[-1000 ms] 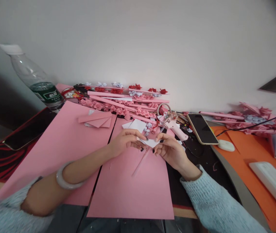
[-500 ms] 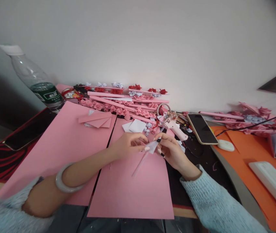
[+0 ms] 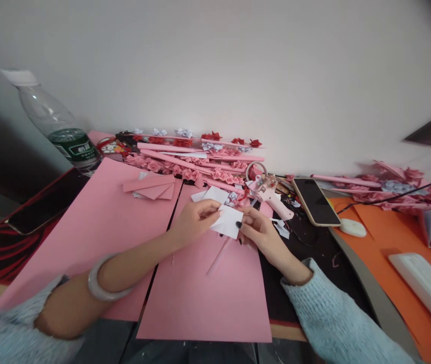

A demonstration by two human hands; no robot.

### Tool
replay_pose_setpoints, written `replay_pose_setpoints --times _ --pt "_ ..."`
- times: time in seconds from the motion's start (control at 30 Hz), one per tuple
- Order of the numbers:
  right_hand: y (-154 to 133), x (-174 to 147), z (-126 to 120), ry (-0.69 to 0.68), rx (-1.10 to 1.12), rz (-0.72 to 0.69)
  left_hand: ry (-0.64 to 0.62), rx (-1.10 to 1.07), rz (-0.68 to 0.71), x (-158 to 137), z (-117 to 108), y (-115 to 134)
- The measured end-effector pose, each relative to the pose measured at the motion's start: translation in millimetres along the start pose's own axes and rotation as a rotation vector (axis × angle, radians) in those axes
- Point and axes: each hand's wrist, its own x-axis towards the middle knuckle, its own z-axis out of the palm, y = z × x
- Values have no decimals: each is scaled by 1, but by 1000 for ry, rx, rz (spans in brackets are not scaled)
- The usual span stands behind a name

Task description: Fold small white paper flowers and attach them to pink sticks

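Note:
Between my two hands is a small white square of paper [image 3: 227, 221], raised above a pink sheet [image 3: 204, 303]. My left hand [image 3: 196, 220] pinches its left edge between thumb and fingers. On the opposite edge, my right hand [image 3: 258, 230] grips the paper with thumb in front and fingers behind. A thin pale stick [image 3: 217, 258] lies on the pink sheet just below the paper. Other white paper squares [image 3: 215, 195] lie just beyond my left hand, beside a pale pink glue gun [image 3: 272, 198].
Pink paper flowers and rolled pink sticks [image 3: 185, 159] line the wall. Folded pink papers [image 3: 151, 186] rest on another pink sheet [image 3: 97, 222]. A water bottle [image 3: 67, 131] stands left; a phone [image 3: 316, 201], mouse [image 3: 352, 227] and orange paper [image 3: 378, 253] are at right.
The white paper was folded to a point between my fingertips; now it is spread out as a flat square facing me. My hands have shifted slightly, still on the paper.

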Motion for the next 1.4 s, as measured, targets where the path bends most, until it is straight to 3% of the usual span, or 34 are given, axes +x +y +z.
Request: replay_pose_setpoints --times 0.17,0.43,0.73,1.2,1.4 --pt "-1 0 2 -110 -34 22 19 -47 -43 -1 -1 1" --pt "2 -1 -1 31 0 -26 -22 -162 -79 3 0 -4" --pt "1 0 -1 22 54 -33 -174 -224 -95 3 1 -5" --pt "0 -2 -6 -15 376 35 -220 -475 -229 4 -3 -4" --pt "-5 -2 -10 -45 461 92 -241 -648 -224 3 -7 -8"
